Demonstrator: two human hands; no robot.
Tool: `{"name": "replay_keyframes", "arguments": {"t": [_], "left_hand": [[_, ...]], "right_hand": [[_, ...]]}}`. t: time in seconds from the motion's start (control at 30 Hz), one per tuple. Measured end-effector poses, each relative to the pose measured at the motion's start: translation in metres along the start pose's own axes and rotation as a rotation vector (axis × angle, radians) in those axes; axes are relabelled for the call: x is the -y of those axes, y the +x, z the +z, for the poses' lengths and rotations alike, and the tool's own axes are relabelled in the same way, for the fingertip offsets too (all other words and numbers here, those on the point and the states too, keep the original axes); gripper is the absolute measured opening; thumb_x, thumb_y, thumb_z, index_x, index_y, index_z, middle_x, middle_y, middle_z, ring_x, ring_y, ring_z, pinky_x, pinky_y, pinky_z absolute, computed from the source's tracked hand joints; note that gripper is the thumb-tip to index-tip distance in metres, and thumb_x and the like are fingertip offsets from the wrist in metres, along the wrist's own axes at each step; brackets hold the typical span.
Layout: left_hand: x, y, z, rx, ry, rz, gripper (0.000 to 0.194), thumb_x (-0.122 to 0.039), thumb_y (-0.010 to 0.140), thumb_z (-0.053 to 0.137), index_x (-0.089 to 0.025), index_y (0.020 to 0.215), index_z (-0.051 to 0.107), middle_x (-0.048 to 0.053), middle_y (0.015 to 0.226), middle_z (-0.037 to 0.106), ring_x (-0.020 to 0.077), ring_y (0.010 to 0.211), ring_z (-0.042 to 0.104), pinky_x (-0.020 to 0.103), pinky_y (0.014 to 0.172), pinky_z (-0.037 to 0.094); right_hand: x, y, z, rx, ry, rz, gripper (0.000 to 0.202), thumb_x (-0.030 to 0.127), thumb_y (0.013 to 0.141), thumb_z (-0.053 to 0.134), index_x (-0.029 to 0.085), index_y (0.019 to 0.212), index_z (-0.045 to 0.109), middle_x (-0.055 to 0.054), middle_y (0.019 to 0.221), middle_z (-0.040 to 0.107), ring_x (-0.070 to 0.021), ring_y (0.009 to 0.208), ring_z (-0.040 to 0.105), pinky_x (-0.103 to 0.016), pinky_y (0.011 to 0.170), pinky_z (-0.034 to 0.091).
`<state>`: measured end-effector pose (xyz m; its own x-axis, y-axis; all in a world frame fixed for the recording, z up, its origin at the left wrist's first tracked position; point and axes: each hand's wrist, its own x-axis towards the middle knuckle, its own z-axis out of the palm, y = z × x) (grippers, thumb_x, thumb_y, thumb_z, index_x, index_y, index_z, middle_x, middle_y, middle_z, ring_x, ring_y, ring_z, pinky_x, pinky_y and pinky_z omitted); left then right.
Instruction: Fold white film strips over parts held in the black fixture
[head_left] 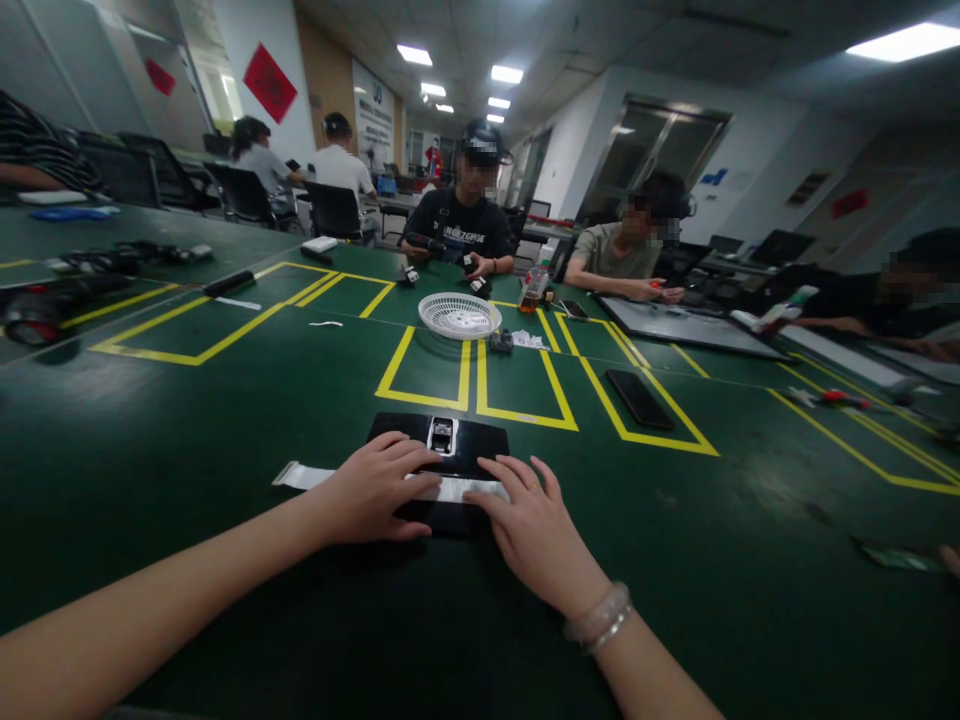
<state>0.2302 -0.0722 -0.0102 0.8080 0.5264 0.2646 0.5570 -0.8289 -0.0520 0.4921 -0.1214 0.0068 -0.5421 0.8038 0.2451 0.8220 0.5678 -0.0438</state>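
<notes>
A black panel (480, 445) with a small silver-framed opening (443, 436) lies on the green table near me. A flat white ribbon strip (307, 477) crosses it from side to side, its left end sticking out past the panel. My left hand (386, 487) rests on the panel and strip with fingers spread. From the right, my right hand (529, 505) touches the strip and the panel's right part, fingers apart. Both palms face down, and the strip runs under the fingertips of each.
Beyond the panel stand a white basket (459, 316), a small dark part (501, 342) and a bottle (533, 289). A black phone (639, 398) lies to the right. Several people sit around the far side. Dark tools (45, 310) lie at left.
</notes>
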Motion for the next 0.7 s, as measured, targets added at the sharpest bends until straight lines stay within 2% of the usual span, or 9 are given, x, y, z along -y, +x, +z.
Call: {"name": "replay_keyframes", "arguments": {"t": [0.07,0.13,0.27,0.37,0.5,0.57,0.67,0.7], "left_hand": [[0.0,0.0,0.002,0.027,-0.014,-0.051,0.08,-0.066,0.083,0.069,-0.018,0.143,0.047,0.013,0.146,0.042,0.0333,0.132,0.041,0.05,0.113,0.026],[0.001,0.001,0.004,0.061,-0.05,-0.083,0.089,-0.07,0.084,0.064,-0.016,0.15,0.038,0.014,0.148,0.04,0.0324,0.135,0.038,0.049,0.117,0.021],[0.007,0.004,0.001,0.038,-0.157,-0.085,0.086,-0.064,0.078,0.072,-0.017,0.144,0.044,0.012,0.136,0.052,0.0304,0.127,0.048,0.049,0.12,0.017],[0.021,0.0,-0.006,-0.012,-0.185,-0.109,0.089,-0.06,0.07,0.079,-0.018,0.142,0.046,0.011,0.131,0.056,0.031,0.121,0.052,0.052,0.12,0.015],[0.06,-0.019,-0.015,-0.102,-0.102,-0.243,0.084,-0.06,0.075,0.073,-0.016,0.141,0.047,0.013,0.133,0.055,0.0329,0.123,0.05,0.056,0.118,0.013],[0.086,-0.033,-0.016,-0.193,-0.049,-0.373,0.083,-0.066,0.077,0.064,-0.012,0.138,0.051,0.015,0.13,0.057,0.0336,0.119,0.051,0.056,0.114,0.019],[0.127,-0.062,-0.011,-0.392,0.009,-0.625,0.089,-0.077,0.076,0.049,-0.007,0.129,0.059,0.018,0.118,0.062,0.0312,0.103,0.058,0.05,0.093,0.037],[0.141,-0.073,-0.007,-0.462,0.03,-0.693,0.089,-0.079,0.076,0.048,-0.005,0.125,0.061,0.018,0.112,0.064,0.0297,0.097,0.059,0.046,0.084,0.038]], "right_hand": [[-0.001,0.001,-0.001,-0.028,0.019,0.012,0.039,0.015,0.094,0.048,0.032,0.128,0.059,-0.005,0.142,0.055,-0.0263,0.134,0.044,-0.057,0.115,0.024],[-0.002,0.002,-0.002,-0.058,0.04,0.024,0.039,0.015,0.095,0.047,0.03,0.129,0.058,-0.005,0.139,0.058,-0.0254,0.132,0.046,-0.056,0.115,0.024],[-0.004,0.002,-0.005,-0.098,0.072,0.022,0.037,0.016,0.095,0.047,0.03,0.127,0.06,-0.005,0.134,0.061,-0.0257,0.13,0.048,-0.056,0.114,0.024],[-0.005,0.002,-0.008,-0.137,0.078,0.024,0.037,0.016,0.094,0.047,0.03,0.126,0.06,-0.005,0.135,0.06,-0.0262,0.13,0.048,-0.057,0.112,0.026],[-0.007,0.002,-0.009,-0.183,0.08,0.021,0.033,0.017,0.094,0.049,0.03,0.121,0.063,-0.006,0.137,0.059,-0.026,0.129,0.049,-0.055,0.112,0.028],[-0.007,0.001,-0.008,-0.183,0.105,0.021,0.031,0.017,0.094,0.051,0.03,0.118,0.065,-0.006,0.136,0.059,-0.026,0.129,0.049,-0.054,0.112,0.027],[-0.009,0.002,-0.006,-0.171,0.19,0.031,0.02,0.02,0.092,0.057,0.03,0.106,0.067,-0.005,0.13,0.062,-0.0264,0.127,0.051,-0.055,0.111,0.026],[-0.01,0.002,-0.005,-0.164,0.229,0.038,0.015,0.022,0.092,0.059,0.029,0.102,0.067,-0.004,0.126,0.064,-0.0258,0.124,0.052,-0.055,0.111,0.026]]}}
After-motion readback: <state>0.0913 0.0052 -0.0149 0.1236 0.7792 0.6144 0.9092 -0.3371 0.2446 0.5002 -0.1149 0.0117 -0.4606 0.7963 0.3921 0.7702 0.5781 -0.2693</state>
